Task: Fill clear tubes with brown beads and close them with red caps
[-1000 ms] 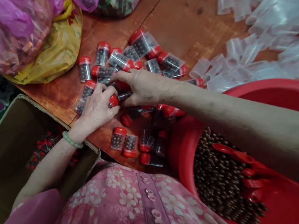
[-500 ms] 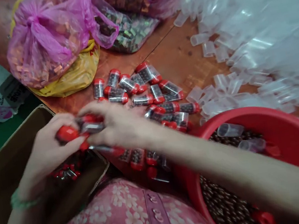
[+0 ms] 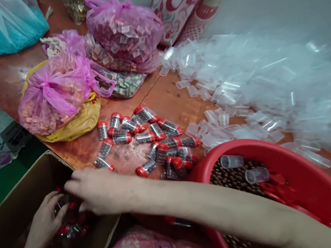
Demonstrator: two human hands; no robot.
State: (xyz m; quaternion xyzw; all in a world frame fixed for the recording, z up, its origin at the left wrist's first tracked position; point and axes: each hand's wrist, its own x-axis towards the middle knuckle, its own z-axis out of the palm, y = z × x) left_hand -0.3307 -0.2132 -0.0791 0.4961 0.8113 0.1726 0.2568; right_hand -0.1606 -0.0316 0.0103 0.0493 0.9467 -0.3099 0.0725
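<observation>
Has just lowered left hand [image 3: 44,218] and right hand [image 3: 101,191], fingers part-curled, into brown cardboard box [image 3: 8,224] at lower left, among red-capped clear plastic tubes [image 3: 74,230]; cannot tell if gripping any.

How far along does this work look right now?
Looks done: red-capped tubes inside the carton. In hand: left hand among them, right hand at the carton's edge; grips unclear. Left: bead-filled capped tubes loose on the table, plus unfilled clear tubes and loose dark beads in the red basin.
</observation>
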